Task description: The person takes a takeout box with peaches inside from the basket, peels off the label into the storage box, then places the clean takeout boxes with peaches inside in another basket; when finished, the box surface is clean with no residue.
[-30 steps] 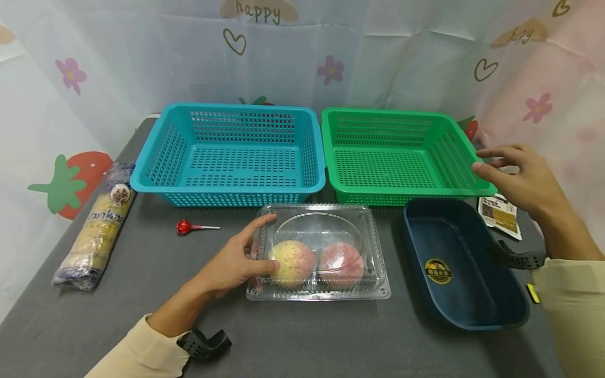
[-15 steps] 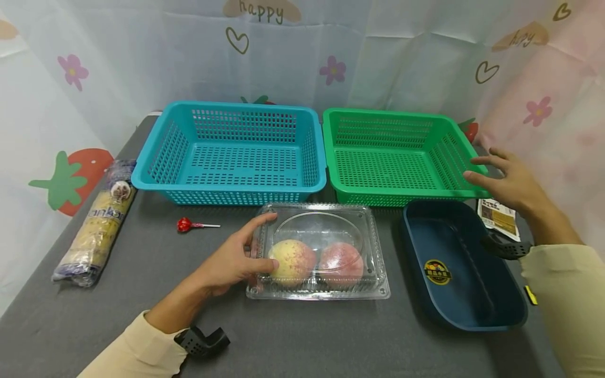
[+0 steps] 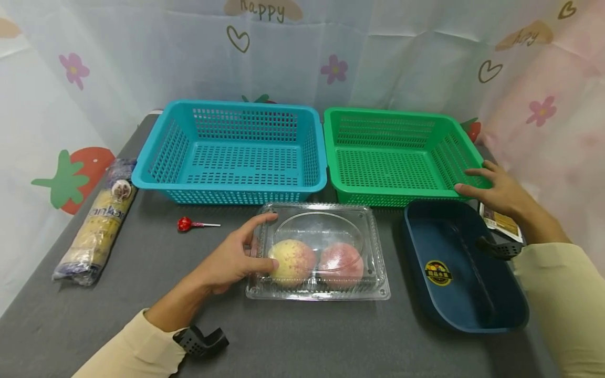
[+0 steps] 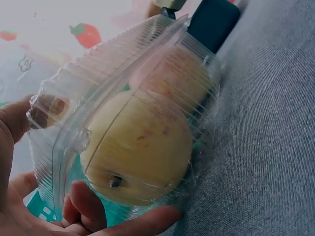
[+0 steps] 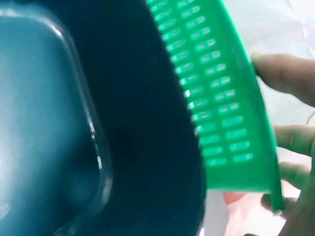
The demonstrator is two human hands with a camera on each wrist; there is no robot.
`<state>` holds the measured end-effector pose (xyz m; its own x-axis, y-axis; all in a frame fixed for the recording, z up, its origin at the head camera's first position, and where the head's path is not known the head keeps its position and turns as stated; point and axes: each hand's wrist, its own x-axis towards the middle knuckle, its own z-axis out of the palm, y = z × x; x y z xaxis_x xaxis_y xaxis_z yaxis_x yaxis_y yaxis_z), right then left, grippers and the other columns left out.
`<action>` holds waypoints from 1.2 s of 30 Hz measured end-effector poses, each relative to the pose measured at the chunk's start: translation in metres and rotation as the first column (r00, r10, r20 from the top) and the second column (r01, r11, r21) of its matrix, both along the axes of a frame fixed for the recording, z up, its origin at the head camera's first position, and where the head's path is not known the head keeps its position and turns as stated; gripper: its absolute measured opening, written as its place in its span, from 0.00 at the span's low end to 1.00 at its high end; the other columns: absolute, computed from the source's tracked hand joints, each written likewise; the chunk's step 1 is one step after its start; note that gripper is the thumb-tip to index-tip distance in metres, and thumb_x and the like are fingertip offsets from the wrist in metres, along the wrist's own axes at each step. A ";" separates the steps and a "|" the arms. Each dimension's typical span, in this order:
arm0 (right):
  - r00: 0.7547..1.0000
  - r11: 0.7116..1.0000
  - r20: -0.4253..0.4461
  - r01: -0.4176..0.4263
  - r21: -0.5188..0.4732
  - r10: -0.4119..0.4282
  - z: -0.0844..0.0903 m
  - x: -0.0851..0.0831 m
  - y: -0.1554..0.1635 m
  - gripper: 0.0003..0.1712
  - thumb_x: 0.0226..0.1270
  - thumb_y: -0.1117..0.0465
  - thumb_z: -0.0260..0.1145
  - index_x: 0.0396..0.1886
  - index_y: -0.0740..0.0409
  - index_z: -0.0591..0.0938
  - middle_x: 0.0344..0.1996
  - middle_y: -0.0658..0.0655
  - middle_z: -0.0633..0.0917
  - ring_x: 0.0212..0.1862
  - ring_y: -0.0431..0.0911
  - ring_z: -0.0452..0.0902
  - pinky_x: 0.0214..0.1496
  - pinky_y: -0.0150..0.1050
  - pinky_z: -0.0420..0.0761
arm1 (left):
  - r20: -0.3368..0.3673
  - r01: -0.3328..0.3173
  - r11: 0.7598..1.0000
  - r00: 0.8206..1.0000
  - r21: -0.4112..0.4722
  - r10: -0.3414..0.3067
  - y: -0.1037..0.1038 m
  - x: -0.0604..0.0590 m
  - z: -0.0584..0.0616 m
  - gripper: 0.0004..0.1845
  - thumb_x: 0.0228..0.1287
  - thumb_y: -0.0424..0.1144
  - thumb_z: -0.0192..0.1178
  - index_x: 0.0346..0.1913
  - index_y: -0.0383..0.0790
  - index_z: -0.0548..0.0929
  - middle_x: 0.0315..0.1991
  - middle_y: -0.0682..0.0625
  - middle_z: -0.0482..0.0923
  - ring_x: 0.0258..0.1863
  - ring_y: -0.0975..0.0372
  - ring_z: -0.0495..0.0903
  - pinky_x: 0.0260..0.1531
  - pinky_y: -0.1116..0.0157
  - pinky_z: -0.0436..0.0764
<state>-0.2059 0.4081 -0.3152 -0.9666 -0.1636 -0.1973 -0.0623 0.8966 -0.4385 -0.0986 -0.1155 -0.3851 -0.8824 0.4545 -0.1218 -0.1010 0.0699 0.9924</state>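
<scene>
In the head view my left hand [image 3: 236, 257] holds the left end of a clear plastic fruit box [image 3: 331, 226], thumb at the front and index finger further back. Inside lie two round fruits that look like peaches, a yellowish one [image 3: 295, 261] and a pink one [image 3: 341, 262]. The left wrist view shows the box [image 4: 118, 59] close up, with fingers spread about its end. My right hand [image 3: 501, 189] is at the right front corner of the green basket [image 3: 392, 191], its fingertips at the rim. In the right wrist view the thumb meets the basket's rim [image 5: 266, 123].
A blue basket [image 3: 246, 186] stands left of the green one. Below my right hand sit a dark blue basin [image 3: 465, 262] and a partly hidden packet [image 3: 501, 223]. A lollipop [image 3: 185, 224] and a wrapped long yellow pack [image 3: 96, 231] lie on the left.
My right hand has moved left and down to the green basket's corner. The left hand and the fruit box have stayed put.
</scene>
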 end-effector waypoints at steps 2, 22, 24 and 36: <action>1.000 1.000 0.026 0.004 -0.011 -0.004 -0.002 0.001 0.001 0.45 0.71 0.40 0.53 0.72 0.71 0.57 0.73 0.71 0.32 0.69 0.75 0.28 0.58 0.77 0.42 | 0.007 -0.003 1.000 1.000 0.003 0.003 -0.001 0.000 0.001 0.48 0.50 0.28 0.72 0.73 0.51 0.60 0.38 0.34 0.64 0.23 0.56 0.73 0.19 0.63 0.78; 0.999 0.994 0.043 0.013 -0.108 -0.008 -0.012 0.000 0.008 0.53 0.71 0.41 0.54 0.73 0.75 0.40 0.72 0.67 0.25 0.70 0.69 0.22 0.61 0.74 0.39 | 0.078 0.000 0.992 0.997 0.122 -0.010 -0.003 0.004 0.004 0.50 0.47 0.21 0.71 0.73 0.50 0.61 0.51 0.29 0.63 0.36 0.48 0.80 0.31 0.57 0.83; 0.999 0.994 0.046 0.016 -0.110 -0.011 -0.012 0.000 0.008 0.53 0.71 0.41 0.54 0.73 0.75 0.40 0.72 0.67 0.25 0.70 0.69 0.22 0.61 0.74 0.39 | 0.079 -0.002 0.994 0.997 0.112 -0.007 -0.003 0.004 0.005 0.50 0.47 0.22 0.71 0.73 0.51 0.61 0.52 0.29 0.63 0.36 0.49 0.80 0.31 0.57 0.83; 0.999 0.994 0.042 0.018 -0.108 -0.014 -0.012 -0.001 0.006 0.53 0.71 0.42 0.54 0.73 0.75 0.40 0.72 0.67 0.25 0.70 0.68 0.21 0.61 0.74 0.40 | 0.037 0.020 0.994 0.999 0.107 -0.024 -0.002 0.014 0.020 0.49 0.49 0.22 0.70 0.74 0.50 0.61 0.42 0.35 0.61 0.25 0.56 0.77 0.30 0.55 0.83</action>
<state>-0.2072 0.4140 -0.3276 -0.9607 -0.1707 -0.2190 -0.0280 0.8442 -0.5354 -0.0849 -0.1176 -0.3649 -0.8678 0.4857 -0.1052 -0.1389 -0.0337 0.9897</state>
